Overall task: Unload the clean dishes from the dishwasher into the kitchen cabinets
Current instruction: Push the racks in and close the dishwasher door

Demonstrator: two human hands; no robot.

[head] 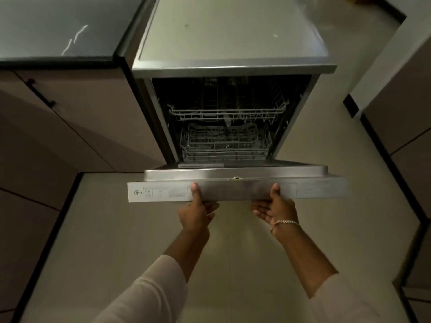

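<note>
A steel dishwasher [233, 54] stands open in front of me, its door [314, 187] lowered almost flat. My left hand [198, 210] grips the door's front edge from below, thumb on top. My right hand [275, 207], with a bracelet at the wrist, holds the same edge further right, thumb up and fingers under it. Inside, the upper rack [227, 113] and lower rack [225, 143] are wire grey; I see no dishes in them, though the interior is dark.
A dark marble-look counter [58, 26] over beige base cabinets [81, 113] with a black handle [40, 92] lies to the left. More cabinet fronts [401, 108] stand to the right. Pale floor tiles [116, 241] stretch under the door.
</note>
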